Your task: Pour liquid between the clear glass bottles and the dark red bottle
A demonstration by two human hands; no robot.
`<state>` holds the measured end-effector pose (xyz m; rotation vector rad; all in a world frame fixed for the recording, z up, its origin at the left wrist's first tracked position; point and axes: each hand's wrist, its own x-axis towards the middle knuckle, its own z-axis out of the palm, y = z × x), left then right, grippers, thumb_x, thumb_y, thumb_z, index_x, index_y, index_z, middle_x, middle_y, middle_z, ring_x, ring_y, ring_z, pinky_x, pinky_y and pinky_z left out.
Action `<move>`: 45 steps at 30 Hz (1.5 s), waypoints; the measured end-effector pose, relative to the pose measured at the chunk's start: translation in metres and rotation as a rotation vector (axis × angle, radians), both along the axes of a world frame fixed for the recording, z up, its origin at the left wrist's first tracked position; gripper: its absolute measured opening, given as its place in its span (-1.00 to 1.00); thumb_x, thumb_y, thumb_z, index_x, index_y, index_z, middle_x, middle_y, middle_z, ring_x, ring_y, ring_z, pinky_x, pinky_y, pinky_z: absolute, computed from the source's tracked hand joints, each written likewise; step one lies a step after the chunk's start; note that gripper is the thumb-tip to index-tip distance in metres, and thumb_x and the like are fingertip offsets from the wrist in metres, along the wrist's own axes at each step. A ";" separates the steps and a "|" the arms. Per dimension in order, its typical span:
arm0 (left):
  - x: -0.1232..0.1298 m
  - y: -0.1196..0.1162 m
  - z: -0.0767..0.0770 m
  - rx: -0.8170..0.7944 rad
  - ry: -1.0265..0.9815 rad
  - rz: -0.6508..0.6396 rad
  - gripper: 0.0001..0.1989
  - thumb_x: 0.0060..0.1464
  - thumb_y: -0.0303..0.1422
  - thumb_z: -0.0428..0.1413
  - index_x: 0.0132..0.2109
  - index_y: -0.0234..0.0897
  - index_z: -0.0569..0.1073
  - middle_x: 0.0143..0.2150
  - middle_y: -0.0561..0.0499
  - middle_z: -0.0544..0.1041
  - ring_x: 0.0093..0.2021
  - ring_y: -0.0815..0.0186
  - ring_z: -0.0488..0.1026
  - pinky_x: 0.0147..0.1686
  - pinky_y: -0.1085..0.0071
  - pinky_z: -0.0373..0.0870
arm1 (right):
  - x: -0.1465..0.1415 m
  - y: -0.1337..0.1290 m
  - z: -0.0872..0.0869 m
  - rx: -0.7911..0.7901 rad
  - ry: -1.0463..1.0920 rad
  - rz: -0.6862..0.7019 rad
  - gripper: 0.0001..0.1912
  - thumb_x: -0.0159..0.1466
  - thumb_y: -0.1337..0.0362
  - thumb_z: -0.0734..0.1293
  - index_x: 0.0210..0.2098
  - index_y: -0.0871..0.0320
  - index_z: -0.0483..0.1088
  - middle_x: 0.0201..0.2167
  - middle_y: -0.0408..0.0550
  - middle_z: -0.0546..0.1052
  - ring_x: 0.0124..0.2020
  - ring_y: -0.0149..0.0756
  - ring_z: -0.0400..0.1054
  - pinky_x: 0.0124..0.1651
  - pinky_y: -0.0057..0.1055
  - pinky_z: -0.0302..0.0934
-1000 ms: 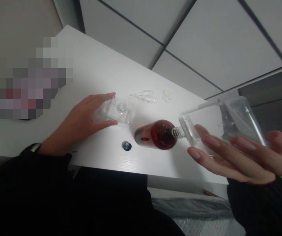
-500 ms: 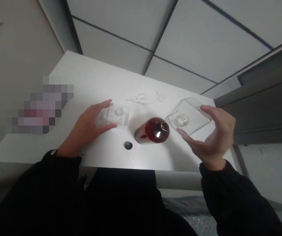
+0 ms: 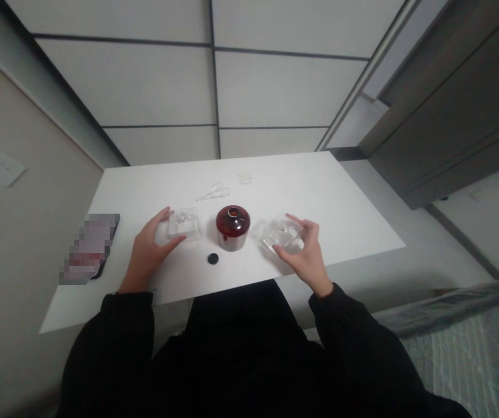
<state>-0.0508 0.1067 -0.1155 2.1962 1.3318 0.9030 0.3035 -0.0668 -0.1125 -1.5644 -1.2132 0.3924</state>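
My left hand (image 3: pixel 150 248) grips a small clear square bottle (image 3: pixel 183 223) between thumb and fingers at the left of the table. On the other side, my right hand (image 3: pixel 305 249) holds a second clear square bottle (image 3: pixel 281 232), turned cornerwise; I cannot tell whether its base touches the tabletop. Between them stands a dark red-brown round-shouldered bottle (image 3: pixel 232 227), upright, its mouth uncovered. A small black cap (image 3: pixel 213 259) lies in front of it, nearer to me.
Behind the bottles, thin clear pieces like droppers (image 3: pixel 214 191) and a small pale translucent bit (image 3: pixel 244 177) lie on the white table (image 3: pixel 301 180). A blurred-out phone (image 3: pixel 88 249) is at the left edge. White panels (image 3: pixel 144 81) rise behind the table.
My head view has shifted up and turned. The right hand has lowered its clear bottle from a raised position toward the tabletop. The left hand stays around its bottle.
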 end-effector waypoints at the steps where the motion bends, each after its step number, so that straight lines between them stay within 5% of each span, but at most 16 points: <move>1: 0.000 0.000 0.001 -0.002 -0.005 0.004 -0.18 0.19 0.11 0.27 0.43 -0.21 0.36 0.37 -0.25 0.54 0.38 -0.10 0.49 0.42 -0.14 0.38 | -0.001 -0.003 -0.002 -0.028 0.001 -0.011 -0.24 0.15 -0.06 0.59 0.09 0.00 0.11 0.32 0.27 0.46 0.34 0.11 0.42 0.41 0.19 0.28; 10: 0.000 0.000 0.001 -0.004 -0.012 0.013 -0.19 0.17 0.07 0.28 0.43 -0.22 0.36 0.38 -0.26 0.53 0.39 -0.12 0.48 0.43 -0.16 0.35 | 0.006 -0.027 -0.028 -0.099 -0.152 -0.071 0.20 0.00 -0.38 0.61 0.35 0.16 0.14 0.33 0.40 0.39 0.38 0.27 0.35 0.44 0.23 0.26; 18: 0.002 0.000 0.003 -0.011 0.002 0.012 -0.19 0.18 0.05 0.27 0.43 -0.26 0.35 0.38 -0.27 0.52 0.39 -0.12 0.48 0.43 -0.14 0.35 | 0.012 -0.026 -0.038 -0.068 -0.330 -0.167 -0.11 0.17 -0.32 0.53 0.21 0.17 0.34 0.12 0.29 0.54 0.19 0.25 0.47 0.34 0.38 0.29; 24: 0.003 -0.001 0.001 -0.009 -0.011 -0.005 -0.19 0.18 0.06 0.27 0.43 -0.25 0.35 0.38 -0.26 0.53 0.38 -0.11 0.48 0.43 -0.14 0.36 | 0.019 -0.014 0.005 0.200 -0.574 -0.108 -0.38 0.32 0.07 0.51 0.29 0.10 0.36 0.13 0.19 0.55 0.17 0.07 0.50 0.24 0.12 0.47; 33: 0.004 -0.002 -0.001 -0.028 -0.023 -0.013 -0.17 0.16 0.09 0.25 0.43 -0.26 0.36 0.40 -0.24 0.51 0.39 -0.09 0.47 0.43 -0.09 0.35 | 0.036 0.013 0.093 0.458 -0.912 0.061 -0.18 0.26 0.27 0.57 0.45 0.04 0.27 0.17 0.17 0.59 0.17 0.08 0.54 0.19 0.08 0.53; 45: 0.005 -0.002 -0.006 -0.002 -0.018 -0.011 -0.23 0.20 0.06 0.24 0.41 -0.23 0.37 0.38 -0.22 0.53 0.38 -0.07 0.47 0.43 -0.10 0.35 | 0.040 0.039 0.119 0.491 -1.121 0.244 -0.08 0.31 0.34 0.53 0.55 -0.08 0.13 0.25 0.15 0.55 0.21 0.08 0.53 0.20 0.11 0.54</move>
